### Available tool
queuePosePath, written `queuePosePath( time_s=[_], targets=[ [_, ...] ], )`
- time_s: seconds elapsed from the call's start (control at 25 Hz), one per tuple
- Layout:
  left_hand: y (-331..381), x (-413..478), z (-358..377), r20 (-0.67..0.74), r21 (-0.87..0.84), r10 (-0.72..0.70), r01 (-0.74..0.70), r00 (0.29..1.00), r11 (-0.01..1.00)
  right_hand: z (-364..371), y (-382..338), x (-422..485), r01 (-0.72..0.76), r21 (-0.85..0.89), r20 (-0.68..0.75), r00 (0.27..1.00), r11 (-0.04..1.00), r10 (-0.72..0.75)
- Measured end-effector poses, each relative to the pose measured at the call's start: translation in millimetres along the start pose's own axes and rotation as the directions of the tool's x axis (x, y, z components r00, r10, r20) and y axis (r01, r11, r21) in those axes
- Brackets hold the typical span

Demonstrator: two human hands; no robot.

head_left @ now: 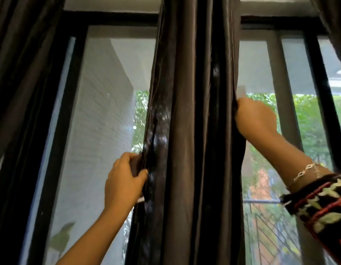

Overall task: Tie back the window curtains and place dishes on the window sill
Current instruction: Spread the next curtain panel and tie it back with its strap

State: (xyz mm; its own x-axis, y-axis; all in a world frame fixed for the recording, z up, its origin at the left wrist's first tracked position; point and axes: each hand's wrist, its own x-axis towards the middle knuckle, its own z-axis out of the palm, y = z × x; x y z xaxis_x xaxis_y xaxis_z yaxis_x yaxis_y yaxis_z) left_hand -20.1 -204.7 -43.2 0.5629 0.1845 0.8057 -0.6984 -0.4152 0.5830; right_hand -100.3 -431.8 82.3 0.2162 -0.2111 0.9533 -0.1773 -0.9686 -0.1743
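We are on the first half of the task, the curtains, with both hands on the centre curtain point(188, 131). It is a dark brown panel hanging in bunched vertical folds down the middle of the black window frame point(70, 92).

Our left hand point(125, 178) takes the panel's left edge low down. Its grip is closed, with thumb in front and fingers curled round the outer folds. Our right hand point(255, 117) is higher, on the right edge. The back of the hand faces us and the fingers disappear behind the cloth, so we judge this grip to be wrapped round that edge too. The right wrist wears a chain bracelet point(305, 171) above a patterned sleeve point(322, 205).

Another side curtain point(22, 54) hangs at the far left, well apart from the one we hold. A small white strip point(141, 199) shows just under the left hand; we cannot tell whether it is a tie.

We judge the step in hand to be gathering. The folds are drawn in between the hands but nothing binds them yet. The next move calls for bringing the two grips together so that one hand can hold the whole bundle. That frees the other hand to fetch or loop a tie round it.

Neither the sill nor any dishes are in view, so that part has not begun.
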Motion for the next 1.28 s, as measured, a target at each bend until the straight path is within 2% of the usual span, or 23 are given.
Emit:
queuePosePath(
  time_s=[0.08,0.12,0.2,0.24,0.32,0.36,0.44,0.56,0.64,0.76,0.92,1.08,1.28],
  targets=[
    [6,-17,7,-0.073,-0.028,0.006,-0.008,0.997,1.000,-2,25,-15,-0.018,0.009,0.031,0.999,1.000,0.018],
    [12,-26,9,-0.163,0.016,0.054,-0.053,0.985,0.998,-3,36,-23,-0.029,0.028,0.044,0.999,0.999,0.028],
    [32,-52,15,-0.336,0.118,0.245,-0.217,0.910,0.969,-4,57,-42,-0.064,0.071,0.080,0.995,0.995,0.058],
    [45,-68,21,-0.377,0.128,0.341,-0.316,0.861,0.940,-4,66,-50,-0.079,0.094,0.103,0.992,0.992,0.069],
    [70,-107,41,-0.325,0.042,0.474,-0.488,0.818,0.872,0,83,-68,-0.090,0.134,0.162,0.985,0.987,0.067],
    [81,-126,55,-0.254,-0.019,0.501,-0.522,0.828,0.853,3,92,-78,-0.088,0.153,0.196,0.979,0.984,0.057],
    [92,-159,84,-0.109,-0.074,0.459,-0.468,0.882,0.881,15,107,-98,-0.100,0.184,0.285,0.958,0.978,0.045],
    [78,-188,122,0.062,-0.033,0.166,-0.164,0.984,0.986,36,123,-124,-0.158,0.240,0.430,0.902,0.958,0.041],
    [63,-198,141,0.176,0.085,-0.014,-0.001,0.984,0.996,54,127,-133,-0.184,0.292,0.460,0.887,0.939,0.031],
    [57,-209,164,0.271,0.268,-0.128,0.053,0.954,0.962,75,129,-135,-0.167,0.318,0.460,0.888,0.933,0.002],
    [53,-200,181,0.207,0.372,-0.155,0.069,0.966,0.926,94,131,-136,-0.181,0.378,0.458,0.889,0.908,-0.013],
    [45,-181,178,0.083,0.358,-0.189,0.148,0.978,0.922,104,116,-142,-0.155,0.506,0.460,0.881,0.848,-0.114],
    [30,-164,170,0.057,0.340,-0.214,0.183,0.975,0.923,113,97,-154,-0.145,0.531,0.437,0.891,0.835,-0.124]
  ],
)
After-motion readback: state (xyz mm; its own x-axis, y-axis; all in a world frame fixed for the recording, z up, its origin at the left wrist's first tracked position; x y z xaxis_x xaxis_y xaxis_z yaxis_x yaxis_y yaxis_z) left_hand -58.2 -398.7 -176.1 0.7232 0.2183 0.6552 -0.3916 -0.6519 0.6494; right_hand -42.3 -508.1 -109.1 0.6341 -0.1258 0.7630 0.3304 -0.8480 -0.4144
